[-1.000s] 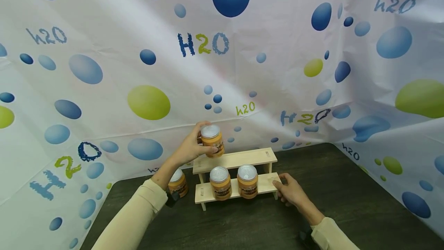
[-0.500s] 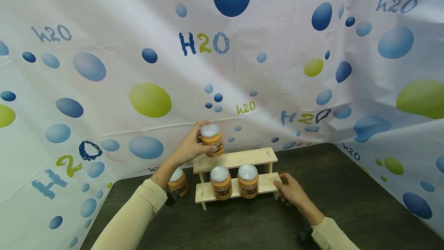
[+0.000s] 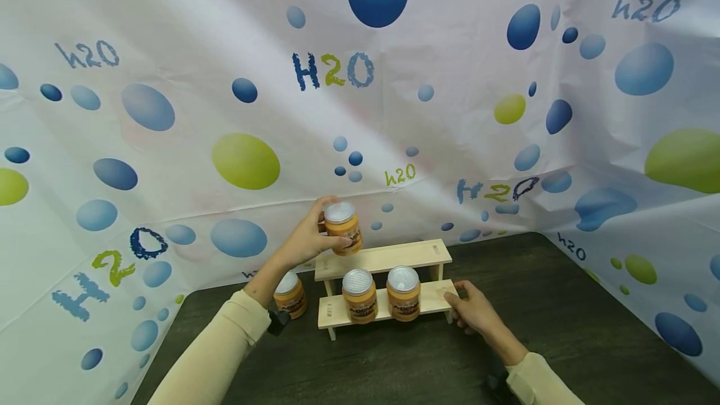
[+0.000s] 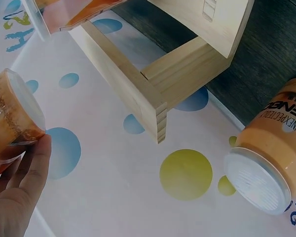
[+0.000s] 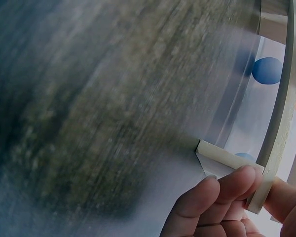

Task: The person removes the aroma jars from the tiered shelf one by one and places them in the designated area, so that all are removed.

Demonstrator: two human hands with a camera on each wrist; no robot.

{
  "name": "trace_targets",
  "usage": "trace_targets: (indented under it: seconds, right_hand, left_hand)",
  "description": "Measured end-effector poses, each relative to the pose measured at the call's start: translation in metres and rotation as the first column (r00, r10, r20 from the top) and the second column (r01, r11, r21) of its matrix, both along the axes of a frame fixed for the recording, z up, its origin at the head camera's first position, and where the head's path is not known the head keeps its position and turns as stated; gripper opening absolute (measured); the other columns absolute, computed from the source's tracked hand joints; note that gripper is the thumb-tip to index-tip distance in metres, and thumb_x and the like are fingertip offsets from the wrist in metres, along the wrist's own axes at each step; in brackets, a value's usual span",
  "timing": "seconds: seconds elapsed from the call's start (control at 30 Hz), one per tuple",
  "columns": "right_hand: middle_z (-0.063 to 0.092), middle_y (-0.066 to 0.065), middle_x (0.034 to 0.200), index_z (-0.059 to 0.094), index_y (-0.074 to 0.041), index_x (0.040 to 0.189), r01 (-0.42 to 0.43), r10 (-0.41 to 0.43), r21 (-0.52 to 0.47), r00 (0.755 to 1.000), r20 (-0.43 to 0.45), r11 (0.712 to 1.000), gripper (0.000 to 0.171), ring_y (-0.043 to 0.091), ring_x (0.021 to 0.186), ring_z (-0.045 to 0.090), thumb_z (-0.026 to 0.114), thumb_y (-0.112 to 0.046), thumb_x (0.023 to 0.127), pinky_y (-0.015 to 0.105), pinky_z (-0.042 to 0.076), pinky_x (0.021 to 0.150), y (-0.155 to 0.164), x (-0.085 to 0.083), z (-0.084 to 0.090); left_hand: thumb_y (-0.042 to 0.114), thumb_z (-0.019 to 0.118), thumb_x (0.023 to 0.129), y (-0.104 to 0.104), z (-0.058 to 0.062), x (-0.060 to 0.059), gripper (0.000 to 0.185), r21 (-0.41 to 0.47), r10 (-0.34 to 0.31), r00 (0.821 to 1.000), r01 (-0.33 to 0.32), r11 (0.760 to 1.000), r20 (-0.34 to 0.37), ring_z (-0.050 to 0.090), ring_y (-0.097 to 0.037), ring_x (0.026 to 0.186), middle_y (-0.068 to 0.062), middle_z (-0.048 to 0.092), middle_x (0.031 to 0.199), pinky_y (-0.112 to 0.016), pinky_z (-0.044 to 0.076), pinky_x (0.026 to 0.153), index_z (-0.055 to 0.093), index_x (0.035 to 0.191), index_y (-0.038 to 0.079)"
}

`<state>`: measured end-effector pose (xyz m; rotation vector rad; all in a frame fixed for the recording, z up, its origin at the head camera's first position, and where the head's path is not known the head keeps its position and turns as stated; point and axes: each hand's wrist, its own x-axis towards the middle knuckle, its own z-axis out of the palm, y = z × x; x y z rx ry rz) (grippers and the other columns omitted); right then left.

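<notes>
Almost nothing has moved since the earlier frames: both hands and every jar sit where they did, and only the camera has drifted a touch, sliding the whole scene slightly to the right in the frame.

Just below the middle of the head view, the left hand (image 3: 306,241) curls its fingers and thumb round an orange jar with a pale lid (image 3: 341,228), holding it over the left end of the top step of a small wooden rack (image 3: 405,254). That jar tilts a little; whether its base touches the step cannot be told. In the left wrist view the same jar (image 4: 12,118) shows at the left edge with fingertips (image 4: 32,163) pressed against it.

Two more jars (image 3: 360,295) (image 3: 403,292) stand upright side by side on the lower step. A fourth jar (image 3: 290,294) stands on the dark table (image 3: 562,330) just left of the rack, behind the left sleeve (image 3: 219,349).

The right hand (image 3: 475,311) grips the right end of the lower step; the right wrist view shows its fingers (image 5: 222,197) pinching the board's edge.

A white sheet printed with blue and green bubbles (image 3: 169,49) fills the upper frame
</notes>
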<state>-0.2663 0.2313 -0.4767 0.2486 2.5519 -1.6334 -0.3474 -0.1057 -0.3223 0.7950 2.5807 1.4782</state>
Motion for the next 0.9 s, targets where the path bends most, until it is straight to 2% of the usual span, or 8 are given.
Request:
trace_targets:
  seconds: [0.3, 0.47, 0.9]
  right_hand:
    - [0.059, 0.007, 0.071, 0.043, 0.001, 0.137, 0.005, -0.006, 0.011, 1.0, 0.01, 1.0, 0.043, 0.017, 0.057, 0.054, 0.053, -0.025, 0.104, 0.031, 0.045, 0.05, 0.0, -0.001, 0.001]
    - [0.059, 0.006, 0.069, 0.043, 0.002, 0.138, 0.005, -0.005, 0.03, 1.0, 0.011, 1.0, 0.044, 0.017, 0.057, 0.054, 0.053, -0.025, 0.104, 0.032, 0.045, 0.051, 0.0, 0.001, 0.001]
    - [0.058, 0.005, 0.068, 0.043, 0.002, 0.137, 0.002, -0.003, 0.018, 1.0, 0.008, 1.0, 0.044, 0.017, 0.057, 0.054, 0.053, -0.025, 0.104, 0.032, 0.046, 0.05, -0.001, 0.001, 0.001]
  left_hand:
    - [0.015, 0.08, 0.086, -0.002, 0.002, -0.001, 0.085, 0.005, -0.005, 1.0, 0.005, 1.0, -0.008, 0.056, -0.041, 0.127, -0.018, 0.051, 0.141, -0.053, 0.053, 0.098, 0.027, 0.152, 0.02]
    - [0.016, 0.08, 0.086, -0.006, -0.001, 0.0, 0.084, 0.005, -0.006, 1.0, 0.006, 1.0, 0.001, 0.056, -0.041, 0.127, -0.018, 0.051, 0.14, -0.053, 0.053, 0.099, 0.027, 0.152, 0.02]
    - [0.022, 0.081, 0.086, -0.019, -0.003, 0.003, 0.088, -0.022, 0.046, 0.999, -0.045, 0.999, 0.027, 0.052, -0.045, 0.131, -0.018, 0.049, 0.143, -0.055, 0.051, 0.1, 0.025, 0.155, 0.023]
